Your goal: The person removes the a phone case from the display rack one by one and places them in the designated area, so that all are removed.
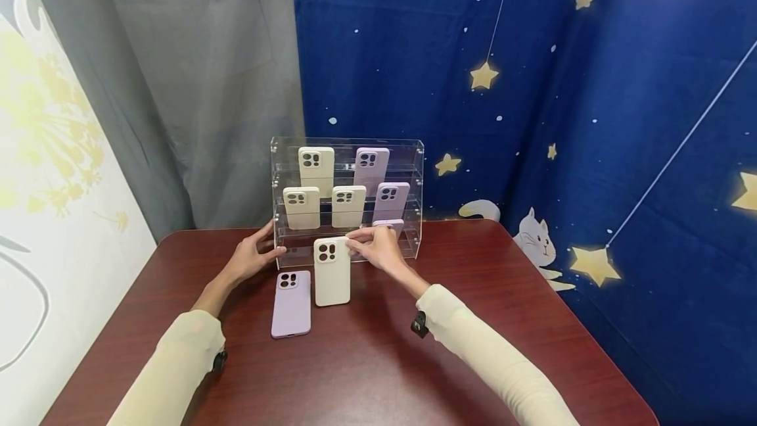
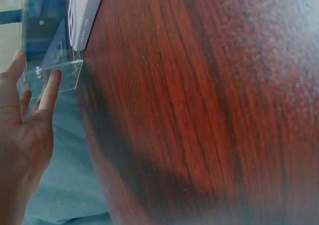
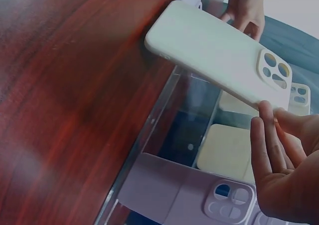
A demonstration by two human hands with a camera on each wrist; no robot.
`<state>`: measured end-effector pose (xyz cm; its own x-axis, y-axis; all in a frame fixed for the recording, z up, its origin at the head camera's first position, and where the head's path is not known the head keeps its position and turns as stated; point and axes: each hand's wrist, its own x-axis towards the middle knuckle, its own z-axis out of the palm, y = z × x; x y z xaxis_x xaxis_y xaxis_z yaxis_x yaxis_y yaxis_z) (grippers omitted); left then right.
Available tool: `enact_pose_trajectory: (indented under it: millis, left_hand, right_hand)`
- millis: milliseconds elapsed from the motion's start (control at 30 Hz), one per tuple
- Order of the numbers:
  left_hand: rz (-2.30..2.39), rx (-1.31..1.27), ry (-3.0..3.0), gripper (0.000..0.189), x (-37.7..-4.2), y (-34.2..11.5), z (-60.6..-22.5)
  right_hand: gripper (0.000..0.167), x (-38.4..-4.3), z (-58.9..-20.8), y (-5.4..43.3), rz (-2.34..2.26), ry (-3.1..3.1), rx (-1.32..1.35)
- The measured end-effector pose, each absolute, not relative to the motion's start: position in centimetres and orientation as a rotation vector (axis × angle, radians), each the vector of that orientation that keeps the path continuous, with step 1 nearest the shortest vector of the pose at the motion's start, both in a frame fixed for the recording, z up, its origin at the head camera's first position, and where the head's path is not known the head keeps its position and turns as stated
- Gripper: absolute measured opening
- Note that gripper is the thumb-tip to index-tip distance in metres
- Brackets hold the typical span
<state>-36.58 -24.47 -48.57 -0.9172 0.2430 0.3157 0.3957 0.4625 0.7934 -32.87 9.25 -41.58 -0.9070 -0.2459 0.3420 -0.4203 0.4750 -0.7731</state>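
Note:
My right hand (image 1: 381, 248) pinches a cream phone case (image 1: 332, 275) at its upper corner, between thumb and fingers. The case is held upright in front of the clear acrylic display stand (image 1: 349, 142), with its camera cutouts at the top; in the right wrist view it appears tilted. My left hand (image 1: 251, 258) has its fingers spread, touching the left side panel of the stand. A lavender phone case (image 1: 292, 307) is in front of the stand's left end, left of the held one. My right hand partly hides another lavender case (image 1: 390, 223) on the lowest tier.
On the top tier stand a cream case (image 1: 316, 169) and a lavender case (image 1: 371, 169). The tier below has two cream cases (image 1: 301, 209) and a lavender case (image 1: 391, 201). A dark red wooden table (image 1: 355, 373) bears everything, with curtains (image 1: 402, 71) behind it.

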Motion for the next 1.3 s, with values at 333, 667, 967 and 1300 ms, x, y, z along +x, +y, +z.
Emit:
enact_pose_trajectory:
  millis: [333, 667, 967, 1300]
  left_hand:
    - [-1.444, -0.572, -2.528, 0.089, -36.9, -24.5, -49.0]
    - [-1.444, -0.57, -2.535, 0.089, -36.7, -24.5, -48.9]
    - [-1.431, -0.567, -2.537, 0.089, -36.9, -24.5, -48.9]
    - [-1.441, -0.57, -2.524, 0.089, -37.0, -24.5, -49.0]
  right_hand:
    - [0.015, -33.0, -43.0, 9.1, 1.319, -2.502, 0.567]
    - [0.019, -34.1, -45.1, 8.7, 1.324, -2.453, 0.56]
    - [0.017, -34.6, -46.7, 8.5, 1.383, -2.432, 0.579]
    - [0.018, -35.2, -48.1, 7.9, 1.412, -2.479, 0.559]
